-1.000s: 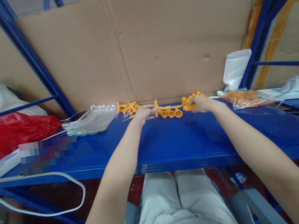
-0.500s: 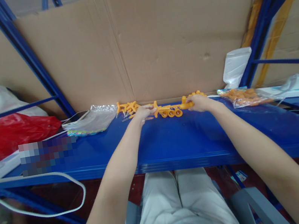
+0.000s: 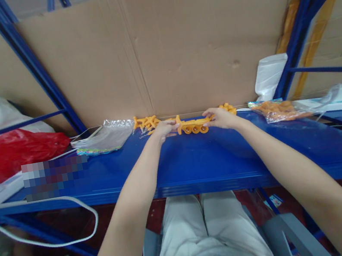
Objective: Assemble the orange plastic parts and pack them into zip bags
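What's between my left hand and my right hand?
In the head view, between the left hand and the right hand are a yellow T-handled piece and three round yellow cups in a row.

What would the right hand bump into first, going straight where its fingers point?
Along the yellow shaft it holds, the right hand would probably meet the T-shaped handle at the left hand; depth is unclear, so yellow cups might come first.

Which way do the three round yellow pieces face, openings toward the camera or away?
Toward the camera: the round yellow pieces show hollow insides, lined up between the left hand and right hand.
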